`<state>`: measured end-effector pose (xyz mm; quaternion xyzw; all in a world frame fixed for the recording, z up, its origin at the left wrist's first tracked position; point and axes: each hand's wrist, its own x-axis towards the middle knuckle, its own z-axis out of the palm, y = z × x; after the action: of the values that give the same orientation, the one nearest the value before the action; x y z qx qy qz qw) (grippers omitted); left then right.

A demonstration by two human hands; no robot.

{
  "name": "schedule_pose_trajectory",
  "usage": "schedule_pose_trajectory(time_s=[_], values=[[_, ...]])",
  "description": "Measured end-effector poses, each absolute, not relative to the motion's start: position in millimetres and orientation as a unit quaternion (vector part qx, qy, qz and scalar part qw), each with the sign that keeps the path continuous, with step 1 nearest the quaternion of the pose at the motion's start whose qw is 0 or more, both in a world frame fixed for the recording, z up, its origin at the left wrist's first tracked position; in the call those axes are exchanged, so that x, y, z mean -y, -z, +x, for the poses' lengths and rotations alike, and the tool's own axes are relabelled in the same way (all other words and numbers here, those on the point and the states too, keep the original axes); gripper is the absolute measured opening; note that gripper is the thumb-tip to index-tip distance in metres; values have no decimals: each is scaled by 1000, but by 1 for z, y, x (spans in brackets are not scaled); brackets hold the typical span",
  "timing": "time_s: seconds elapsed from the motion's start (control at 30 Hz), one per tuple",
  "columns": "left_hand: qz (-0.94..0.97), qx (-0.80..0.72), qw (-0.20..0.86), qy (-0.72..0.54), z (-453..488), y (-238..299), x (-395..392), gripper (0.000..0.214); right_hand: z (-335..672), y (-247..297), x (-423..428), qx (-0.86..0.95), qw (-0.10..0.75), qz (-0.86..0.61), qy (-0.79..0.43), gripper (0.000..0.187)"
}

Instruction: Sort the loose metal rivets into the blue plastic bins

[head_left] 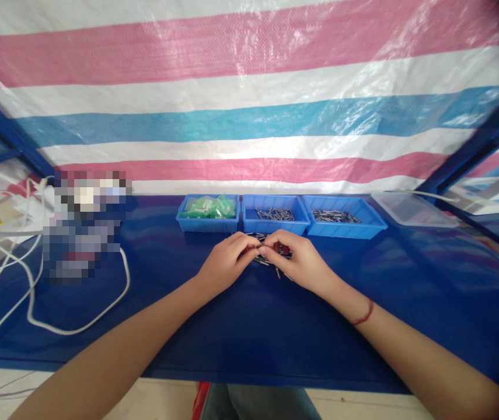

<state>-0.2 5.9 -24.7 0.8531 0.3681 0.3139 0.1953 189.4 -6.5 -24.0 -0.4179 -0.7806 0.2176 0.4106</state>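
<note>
My left hand [228,258] and my right hand [299,256] meet fingertip to fingertip above the blue tabletop [240,338]. Both are closed in a pinch, and whatever sits between the fingertips is too small to make out. Directly beneath and behind them lies a loose pile of thin metal pieces, like screws or pins [278,272], partly covered by the hands. Just beyond stands a blue bin [273,224] with similar metal pieces in it. To its right is another blue bin [349,230] of such pieces, and to its left a blue bin [208,225] with green plastic bags.
A clear plastic lid or tray [413,210] lies at the back right. White cables [78,331] loop over the left side, beside a blurred-out patch. A striped plastic sheet [240,125] hangs behind the table between blue frame posts [472,149].
</note>
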Motion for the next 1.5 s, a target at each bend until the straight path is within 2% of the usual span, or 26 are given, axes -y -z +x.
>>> schedule_pose_trajectory(time_s=[0.37, 0.63, 1.23, 1.5], values=[[857, -372, 185, -305, 0, 23, -4, 11, 188, 30, 6, 749, 413, -425, -297, 21], [875, -365, 152, -280, 1, 21, -2, 16, 193, 25, 5, 728, 453, -440, -265, 17], [877, -353, 173, -276, 1, 24, -4, 20, 190, 25, 8, 708, 481, -427, -292, 17], [844, -383, 181, -331, -1, 20, -5, 18, 192, 22, 7, 715, 478, -425, -282, 11]])
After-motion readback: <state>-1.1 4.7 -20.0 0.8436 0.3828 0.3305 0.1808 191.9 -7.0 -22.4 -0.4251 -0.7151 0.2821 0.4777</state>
